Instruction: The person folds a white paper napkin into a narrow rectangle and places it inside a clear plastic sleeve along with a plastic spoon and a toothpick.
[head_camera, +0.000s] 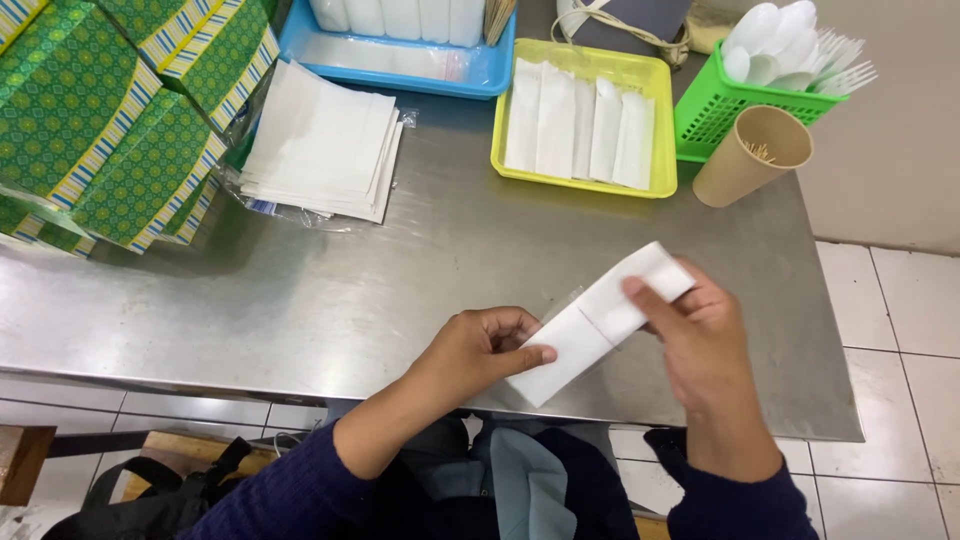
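Folded white napkin (598, 320), held in both hands over the near edge of a steel table (420, 290).

Nearest, I log the left hand (480, 350) pinching the napkin's lower end between thumb and fingers, and the right hand (700, 335) closed on its upper end, thumb on top; the napkin slants up to the right, clear of the table. Farther back I list a stack of white paper squares (325, 140) in clear wrap, green patterned boxes (110, 130) at left, a yellow tray (585, 125) of folded napkins, a brown paper cup (750, 155) of toothpicks, a green basket (735, 95) of white plastic cutlery, and a blue tray (400, 45).
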